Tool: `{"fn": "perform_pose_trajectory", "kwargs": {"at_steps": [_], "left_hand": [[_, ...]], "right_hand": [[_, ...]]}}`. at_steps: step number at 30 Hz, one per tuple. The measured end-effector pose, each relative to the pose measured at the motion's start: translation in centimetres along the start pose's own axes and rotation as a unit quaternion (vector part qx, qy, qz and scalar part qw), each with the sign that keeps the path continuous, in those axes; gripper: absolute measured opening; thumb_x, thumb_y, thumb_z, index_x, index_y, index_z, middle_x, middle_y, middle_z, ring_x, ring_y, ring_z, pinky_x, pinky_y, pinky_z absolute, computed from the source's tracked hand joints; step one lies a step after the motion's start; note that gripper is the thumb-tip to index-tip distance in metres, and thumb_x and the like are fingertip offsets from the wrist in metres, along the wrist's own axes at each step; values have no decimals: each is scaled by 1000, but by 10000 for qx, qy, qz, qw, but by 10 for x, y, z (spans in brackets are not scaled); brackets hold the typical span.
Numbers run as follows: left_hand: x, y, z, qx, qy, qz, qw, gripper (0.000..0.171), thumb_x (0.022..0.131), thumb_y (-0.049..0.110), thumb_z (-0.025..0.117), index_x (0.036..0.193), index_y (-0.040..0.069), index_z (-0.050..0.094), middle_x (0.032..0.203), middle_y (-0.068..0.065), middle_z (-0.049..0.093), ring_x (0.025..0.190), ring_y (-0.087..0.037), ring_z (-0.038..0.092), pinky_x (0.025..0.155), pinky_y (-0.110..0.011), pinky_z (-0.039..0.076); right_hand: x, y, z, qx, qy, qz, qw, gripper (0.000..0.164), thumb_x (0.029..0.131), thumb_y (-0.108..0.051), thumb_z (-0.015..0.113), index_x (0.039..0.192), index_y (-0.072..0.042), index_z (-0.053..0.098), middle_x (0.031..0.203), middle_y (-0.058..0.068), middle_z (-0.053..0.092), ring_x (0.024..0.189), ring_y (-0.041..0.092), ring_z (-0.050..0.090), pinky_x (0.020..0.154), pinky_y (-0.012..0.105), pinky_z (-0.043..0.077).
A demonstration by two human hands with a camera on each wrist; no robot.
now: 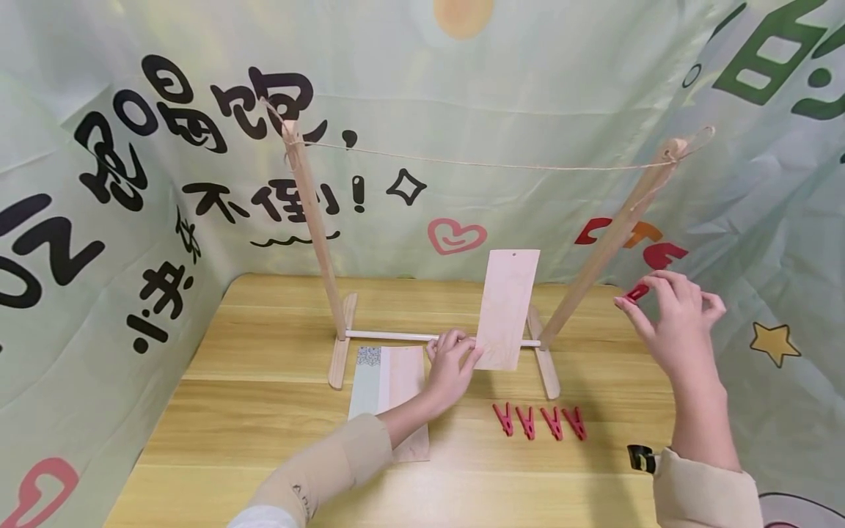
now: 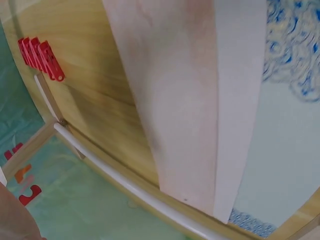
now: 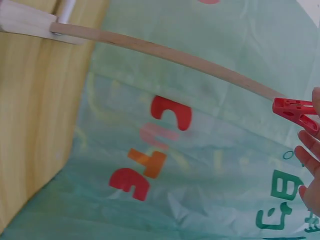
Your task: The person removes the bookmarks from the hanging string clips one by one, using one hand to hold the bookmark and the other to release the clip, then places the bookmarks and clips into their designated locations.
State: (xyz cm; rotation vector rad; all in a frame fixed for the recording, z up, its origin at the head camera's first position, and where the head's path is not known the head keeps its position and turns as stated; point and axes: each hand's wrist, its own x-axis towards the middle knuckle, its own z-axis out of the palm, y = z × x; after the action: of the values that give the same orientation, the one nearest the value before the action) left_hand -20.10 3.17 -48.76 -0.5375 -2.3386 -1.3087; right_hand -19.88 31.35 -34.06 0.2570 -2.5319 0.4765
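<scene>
My left hand (image 1: 454, 363) pinches a pale pink card (image 1: 508, 308) by its lower left corner, holding it roughly upright above the table. A small hole shows near the card's top edge. Off to the right, my right hand (image 1: 683, 319) pinches a red clothespin (image 1: 637, 292) between thumb and fingertips. The same clothespin (image 3: 294, 111) appears at the right side of the right wrist view. Several red clothespins (image 1: 528, 423) lie in a row on the table. More cards (image 1: 403, 381), pink, white and pale blue with a patterned end, lie overlapping under my left forearm.
A wooden frame has a left post (image 1: 317, 235), a right post (image 1: 607, 246) and a white bottom rod (image 1: 396, 336). Thin string (image 1: 462, 162) spans the post tops. A printed cloth (image 1: 396, 88) hangs behind the wooden table (image 1: 251, 411). A black object (image 1: 640, 458) is by my right sleeve.
</scene>
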Motion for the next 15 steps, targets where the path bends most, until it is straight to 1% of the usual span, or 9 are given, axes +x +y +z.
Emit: {"fn": "perform_pose_trajectory", "kwargs": {"at_steps": [3,7,11,15], "left_hand": [[-5,-4,-1,-96,40,-102,9999,19,89,23,56,88,6,64,96,-5,53,96,-21,46,91,-47,19],[-12,-9,-3,-261,-22,-296,9992,19,90,23,55,86,6,63,95,-4,52,96,-20,45,91,-48,17],[-20,-12,-6,-368,-78,-474,9982,20,90,23,55,85,6,63,96,-4,52,96,-21,45,92,-49,16],[-27,-14,-9,-385,-39,-539,9978,18,89,22,56,82,6,62,97,-4,54,96,-22,46,91,-49,16]], "right_hand": [[-5,3,6,36,-70,61,10000,43,84,-29,65,105,6,50,119,26,42,109,45,33,92,62,7],[-13,7,14,50,-204,117,9997,39,84,-25,67,102,5,50,117,25,42,108,44,33,90,63,7],[-21,11,21,9,-313,164,9994,37,83,-24,67,100,4,50,115,26,42,107,44,33,89,63,8],[-28,14,27,11,-415,233,9989,36,82,-23,68,100,3,51,115,26,43,106,45,34,88,63,9]]}}
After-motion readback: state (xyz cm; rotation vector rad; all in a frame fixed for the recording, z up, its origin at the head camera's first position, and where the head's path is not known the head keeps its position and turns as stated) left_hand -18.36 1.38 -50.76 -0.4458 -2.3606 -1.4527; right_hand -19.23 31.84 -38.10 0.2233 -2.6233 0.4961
